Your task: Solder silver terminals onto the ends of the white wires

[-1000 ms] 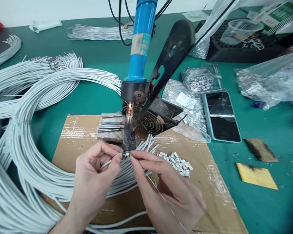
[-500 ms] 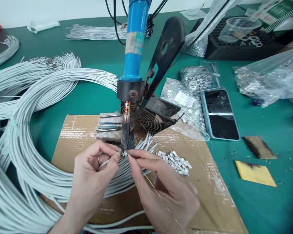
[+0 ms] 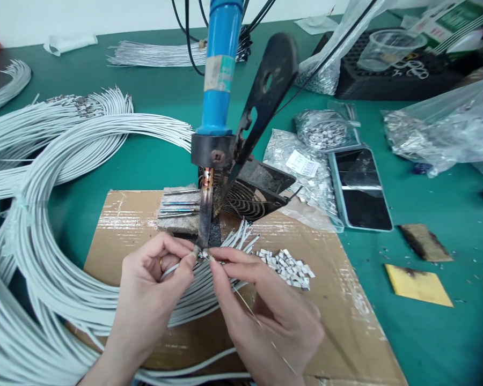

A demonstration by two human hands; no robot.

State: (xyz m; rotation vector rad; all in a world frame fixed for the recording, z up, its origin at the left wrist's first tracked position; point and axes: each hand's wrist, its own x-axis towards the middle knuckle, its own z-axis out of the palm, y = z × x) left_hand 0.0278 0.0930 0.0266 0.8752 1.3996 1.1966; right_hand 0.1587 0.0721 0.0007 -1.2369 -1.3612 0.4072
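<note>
- A green table fills the view, with a white wall behind it.
- White wire coils crowd its left side.
- A taped cardboard sheet lies in the middle.
- A blue-handled iron stands clamped, tip down over the sheet.
- Clear bags and a phone lie to the right.
- The left hand pinches a thin white wire, whose bare end meets the iron's tip.
- The right hand pinches narrowly at that same spot, and a fine solder strand runs back across its palm.
- Small metal terminals sit piled just beside it.

Left hand, right hand: pinch grips
</note>
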